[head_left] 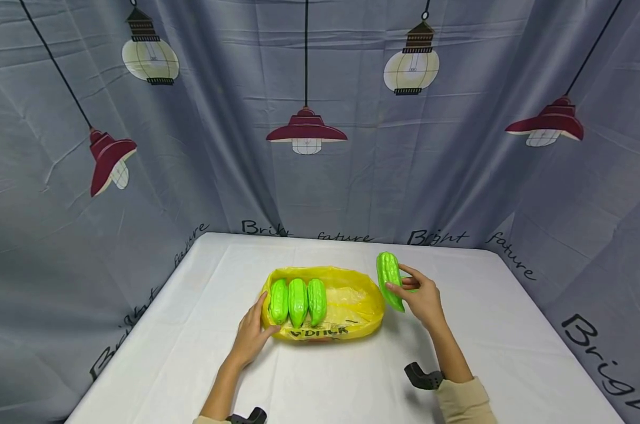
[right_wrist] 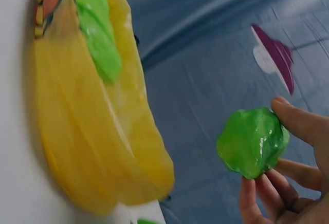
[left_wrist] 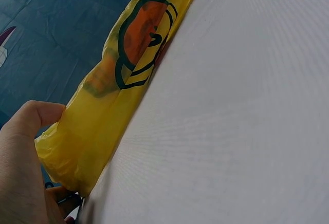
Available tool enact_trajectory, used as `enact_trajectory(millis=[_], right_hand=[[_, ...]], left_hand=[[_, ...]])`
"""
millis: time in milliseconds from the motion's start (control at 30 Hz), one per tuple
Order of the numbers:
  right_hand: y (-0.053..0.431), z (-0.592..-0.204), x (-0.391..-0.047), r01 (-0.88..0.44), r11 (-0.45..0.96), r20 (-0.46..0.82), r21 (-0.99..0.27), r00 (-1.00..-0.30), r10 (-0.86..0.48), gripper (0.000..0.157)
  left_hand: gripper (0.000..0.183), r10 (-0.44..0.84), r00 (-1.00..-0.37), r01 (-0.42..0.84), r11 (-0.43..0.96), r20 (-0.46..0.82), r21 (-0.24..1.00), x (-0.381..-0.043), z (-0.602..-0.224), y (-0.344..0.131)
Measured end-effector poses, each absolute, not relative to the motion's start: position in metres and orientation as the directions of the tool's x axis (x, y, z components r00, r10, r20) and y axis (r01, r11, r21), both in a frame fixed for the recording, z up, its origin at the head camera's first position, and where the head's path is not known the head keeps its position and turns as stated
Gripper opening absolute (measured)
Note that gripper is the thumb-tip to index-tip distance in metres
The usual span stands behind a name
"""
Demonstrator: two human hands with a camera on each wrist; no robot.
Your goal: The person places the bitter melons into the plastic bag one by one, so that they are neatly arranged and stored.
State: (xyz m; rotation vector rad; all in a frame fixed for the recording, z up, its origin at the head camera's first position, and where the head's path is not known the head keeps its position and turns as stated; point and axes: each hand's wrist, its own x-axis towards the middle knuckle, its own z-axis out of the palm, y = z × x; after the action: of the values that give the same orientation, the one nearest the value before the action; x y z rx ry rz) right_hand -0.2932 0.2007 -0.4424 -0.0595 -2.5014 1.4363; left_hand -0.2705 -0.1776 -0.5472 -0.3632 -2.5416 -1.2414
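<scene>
A yellow plastic bag lies on the table, its mouth spread wide. Three glossy green bitter melons sit side by side in its left part. At the bag's left end is my left hand, thumb on the front wall and fingers round the side, holding it. My right hand grips another bitter melon between thumb and fingers, raised just off the bag's right end. The right wrist view shows this melon end-on, lumpy and ridged. Behind the right hand, a further green piece is mostly hidden.
A white cloth covers the table. Grey curtains printed with lamps and lettering stand close behind the table and along both sides. Each wrist carries a black mount.
</scene>
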Motion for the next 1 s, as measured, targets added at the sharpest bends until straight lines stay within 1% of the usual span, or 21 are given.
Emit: enact_trajectory(millis=[100,167,367,533,767,1000], right_hand=[[0.186,-0.44,-0.294,-0.107,0.484,0.219,-0.869,-0.959,0.18,0.071],[0.176,-0.439,-0.295,-0.116,0.469,0.228,-0.875,-0.955,0.188,0.071],[0.149,-0.441,-0.296,-0.129,0.471,0.238,-0.873,-0.954,0.181,0.068],[0.131,-0.454,-0.298,-0.154,0.476,0.254,-0.866,-0.955,0.153,0.064],[0.113,-0.476,-0.301,-0.162,0.493,0.256,-0.855,-0.958,0.131,0.063],[0.1,-0.485,-0.306,-0.13,0.496,0.211,-0.859,-0.971,0.112,0.063]], left_hand=[[0.08,0.101,-0.905,0.385,0.608,0.414,0.695,-0.27,-0.548,-0.177],[0.08,0.103,-0.9,0.393,0.61,0.423,0.689,-0.27,-0.548,-0.178],[0.083,0.11,-0.931,0.34,0.608,0.348,0.718,-0.272,-0.547,-0.179],[0.084,0.111,-0.943,0.315,0.604,0.313,0.733,-0.271,-0.547,-0.179],[0.084,0.106,-0.942,0.316,0.592,0.318,0.741,-0.268,-0.548,-0.18],[0.084,0.106,-0.943,0.314,0.598,0.316,0.737,-0.269,-0.546,-0.18]])
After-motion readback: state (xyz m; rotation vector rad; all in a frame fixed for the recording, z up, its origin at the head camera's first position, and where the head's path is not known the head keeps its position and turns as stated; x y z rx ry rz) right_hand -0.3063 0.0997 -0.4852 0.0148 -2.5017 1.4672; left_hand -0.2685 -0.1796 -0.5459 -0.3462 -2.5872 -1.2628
